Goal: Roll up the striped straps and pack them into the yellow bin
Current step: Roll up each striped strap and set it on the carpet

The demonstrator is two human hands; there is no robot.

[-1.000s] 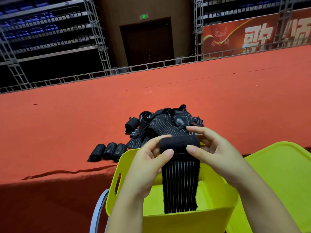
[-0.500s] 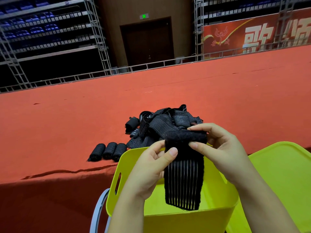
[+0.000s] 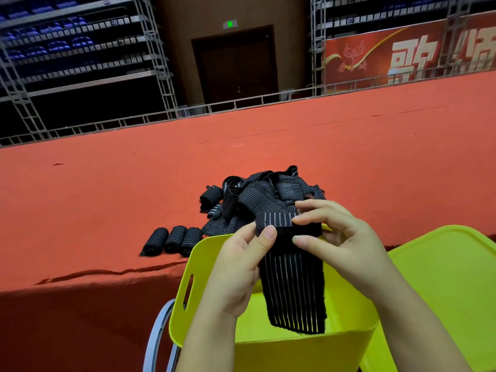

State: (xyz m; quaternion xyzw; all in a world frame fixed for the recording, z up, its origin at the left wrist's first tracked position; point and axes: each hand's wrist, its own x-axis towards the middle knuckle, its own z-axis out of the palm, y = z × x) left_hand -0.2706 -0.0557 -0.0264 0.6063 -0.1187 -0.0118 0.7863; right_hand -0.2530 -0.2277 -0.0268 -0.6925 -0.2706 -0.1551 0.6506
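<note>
Your left hand (image 3: 241,267) and right hand (image 3: 341,245) are both clamped on the top of one striped strap (image 3: 295,285), held above the open yellow bin (image 3: 303,347): your left thumb presses the rolled upper edge from the near side, and your right fingers curl over it from the right. Below your grip the loose tail of the strap hangs straight down, its lower end inside the bin's opening. Beyond your hands stretches the red carpeted platform (image 3: 134,183), its front edge running just behind the bin. To the right of the bin sits a yellow lid (image 3: 442,277), lying flat and close beside it. On the platform, directly behind your hands, lies a tangled pile of straps (image 3: 268,194), still unrolled. Left of that pile, near the platform edge, three rolled straps (image 3: 171,240) lie side by side, touching one another. A grey curved frame (image 3: 157,334) shows just left of the bin.
</note>
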